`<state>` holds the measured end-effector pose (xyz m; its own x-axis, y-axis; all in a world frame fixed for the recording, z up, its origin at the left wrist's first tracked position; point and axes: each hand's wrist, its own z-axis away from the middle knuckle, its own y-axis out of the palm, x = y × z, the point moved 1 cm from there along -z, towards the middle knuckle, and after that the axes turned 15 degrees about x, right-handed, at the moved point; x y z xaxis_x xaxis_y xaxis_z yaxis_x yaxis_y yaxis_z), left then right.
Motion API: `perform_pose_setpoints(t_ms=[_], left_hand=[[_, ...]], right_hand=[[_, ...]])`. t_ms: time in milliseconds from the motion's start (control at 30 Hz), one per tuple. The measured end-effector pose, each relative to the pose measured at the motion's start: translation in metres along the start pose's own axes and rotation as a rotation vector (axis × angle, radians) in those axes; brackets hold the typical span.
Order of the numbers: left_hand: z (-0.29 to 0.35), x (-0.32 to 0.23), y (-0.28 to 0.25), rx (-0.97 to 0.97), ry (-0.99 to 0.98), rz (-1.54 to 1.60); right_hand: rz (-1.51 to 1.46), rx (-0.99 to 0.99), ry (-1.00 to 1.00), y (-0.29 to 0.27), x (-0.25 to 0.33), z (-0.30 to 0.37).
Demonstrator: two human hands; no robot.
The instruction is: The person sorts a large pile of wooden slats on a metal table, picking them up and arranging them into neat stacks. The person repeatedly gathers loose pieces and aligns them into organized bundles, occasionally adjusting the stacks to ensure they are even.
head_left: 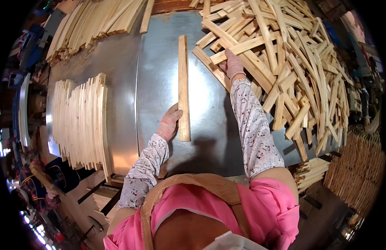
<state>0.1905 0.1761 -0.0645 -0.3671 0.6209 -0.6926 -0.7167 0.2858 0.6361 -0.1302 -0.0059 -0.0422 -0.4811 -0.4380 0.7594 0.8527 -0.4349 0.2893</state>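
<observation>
- Nearest to us is our own chest in a pink top with a tan apron strap (188,183), and from it two patterned sleeves run out over the metal table (159,62).
- Our left hand (170,123), in a worn glove, is closed on the near end of a wooden slat (183,83); fingers wrap its left edge, thumb on top.
- The slat lies flat on the table near its middle, long axis running straight away from us, near end at the hand, far end pointing to the table's far edge.
- We judge it light, stiff and dry, rough-sawn rather than slippery; splinters are the likelier trouble than breakage. One-handed near an end works; nearer the middle would balance better.
- Our right hand (233,64) reaches into the loose heap of slats (293,71) on the right and is curled over one stick; we cannot tell whether it truly clamps it.
- Neat stacks of slats (80,121) stand on edge at the left.
</observation>
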Motion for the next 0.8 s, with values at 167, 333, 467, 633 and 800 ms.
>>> perform_pose_setpoints(t_ms=[167,333,467,633,800], left_hand=[[0.037,-0.007,-0.020,-0.187,0.048,-0.310],[0.081,0.039,-0.065,-0.334,-0.065,-0.288],[0.105,0.069,-0.088,-0.363,-0.014,-0.038],[0.113,0.051,-0.068,-0.362,0.027,0.056],[0.148,0.049,-0.027,-0.201,-0.102,-0.335]], right_hand=[[0.425,0.173,-0.192,0.016,-0.120,0.096],[0.933,0.638,-0.027,-0.054,-0.213,0.253],[1.106,0.576,0.204,-0.066,-0.219,0.288],[1.367,0.369,-0.118,-0.008,-0.196,0.274],[0.919,0.625,-0.030,0.113,-0.197,0.267]])
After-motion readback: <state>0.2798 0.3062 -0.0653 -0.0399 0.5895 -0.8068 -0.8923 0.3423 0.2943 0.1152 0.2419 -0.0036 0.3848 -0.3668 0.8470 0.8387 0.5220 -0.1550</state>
